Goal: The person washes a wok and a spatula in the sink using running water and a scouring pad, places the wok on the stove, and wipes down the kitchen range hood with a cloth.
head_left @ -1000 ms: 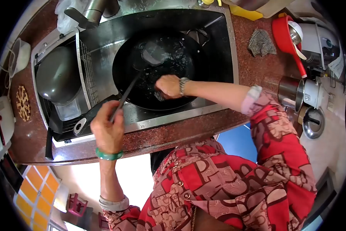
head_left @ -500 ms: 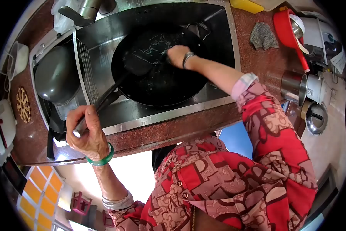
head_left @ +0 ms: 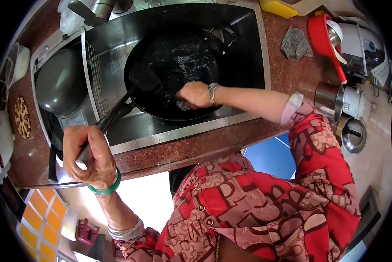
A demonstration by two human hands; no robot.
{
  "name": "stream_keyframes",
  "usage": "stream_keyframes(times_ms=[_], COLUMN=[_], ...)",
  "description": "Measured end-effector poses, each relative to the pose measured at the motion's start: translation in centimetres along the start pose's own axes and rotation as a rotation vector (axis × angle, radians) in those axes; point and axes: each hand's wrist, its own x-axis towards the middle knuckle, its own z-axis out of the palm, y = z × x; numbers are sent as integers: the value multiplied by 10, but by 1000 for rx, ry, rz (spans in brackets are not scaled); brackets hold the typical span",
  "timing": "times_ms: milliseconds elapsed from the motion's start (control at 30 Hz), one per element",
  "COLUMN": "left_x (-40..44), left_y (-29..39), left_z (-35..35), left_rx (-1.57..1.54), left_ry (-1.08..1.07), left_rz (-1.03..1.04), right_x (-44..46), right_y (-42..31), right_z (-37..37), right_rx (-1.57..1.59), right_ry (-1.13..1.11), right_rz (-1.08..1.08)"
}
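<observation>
A black wok (head_left: 213, 48) sits in the steel sink (head_left: 117, 54), with some shallow water and glints inside it. My left hand (head_left: 91, 153) is closed around the handle of a black spatula (head_left: 144, 77), whose flat blade is over the left part of the wok. Down inside the wok, toward its near side, my right hand (head_left: 196, 94) is closed with the fingers pointing down. Its fingertips are largely hidden, and a small pale patch shows just below them. I cannot make out what is in them.
A wire rack (head_left: 97, 83) and an upturned dark pan or lid (head_left: 61, 83) are on the left side of the sink. The faucet (head_left: 93, 13) stands behind. On the right counter lie a grey cloth (head_left: 297, 43) and a red ladle-like pan (head_left: 321, 37).
My right hand has moved down and slightly left inside the wok, toward its near rim. My left hand has shifted a little down and left with the spatula, its blade drawn back left.
</observation>
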Motion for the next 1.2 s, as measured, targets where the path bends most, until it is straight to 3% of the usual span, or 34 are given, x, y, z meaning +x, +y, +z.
stream_keyframes(times_ms=[100,200,267,300,400,533,667,733,800,867,1033,1067,1133,1200], left_x=[3,6,10,9,1,0,-1,-10,-12,-10,-23,-29,-38,-44], left_y=[1,8,7,5,-7,1,8,1,-8,-11,-30,-32,-35,-36], left_z=[1,0,-1,-4,-1,-4,-8,-6,-4,-1,12,14,14,12], left_rx=[20,14,-18,0,-126,-74,-54,-88,-156,-141,-325,-394,-409,-391], left_ry=[-17,-78,-77,-95,-10,-67,-136,-106,-63,-74,-18,-24,-36,-34], left_rz=[-19,-28,1,-6,-47,6,72,23,-58,-51,-259,-334,-368,-375], right_x=[47,68,44,27,14,71,41,18,25,54,38,37,32,36], right_y=[26,57,68,51,9,18,52,15,-2,15,71,75,49,23], right_z=[8,-6,-8,-19,-2,0,-20,-26,-5,4,-39,-28,-12,-12], right_rx=[-78,-138,-151,-158,-43,-28,-143,-153,-53,-94,2,-4,134,-27], right_ry=[219,317,298,142,-41,243,209,-51,-37,118,172,167,335,164], right_rz=[52,329,383,406,51,286,476,326,145,262,580,582,216,230])
